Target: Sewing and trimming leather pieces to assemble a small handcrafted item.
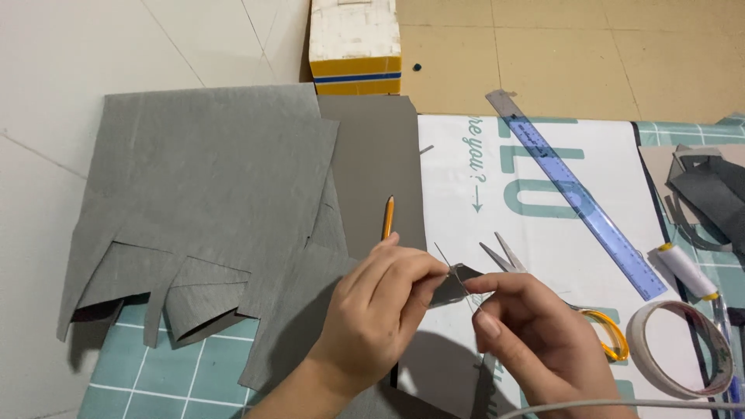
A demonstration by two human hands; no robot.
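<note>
My left hand (380,310) pinches a small grey piece of material (452,285) between thumb and fingers. My right hand (535,334) holds the same piece from the right and grips a thin needle (454,277) with thread that crosses it. Both hands meet above a white printed sheet (543,209). Scissors with yellow handles (543,287) lie just behind my right hand, partly hidden by it. A yellow pencil (388,217) lies just beyond my left hand's fingers.
Large cut grey sheets (209,186) cover the left of a teal cutting mat (155,365). A translucent blue ruler (578,194) lies diagonally at right, with a thread spool (687,271), a tape roll (683,349) and dark scraps (710,198). A yellow-white box (355,46) stands behind.
</note>
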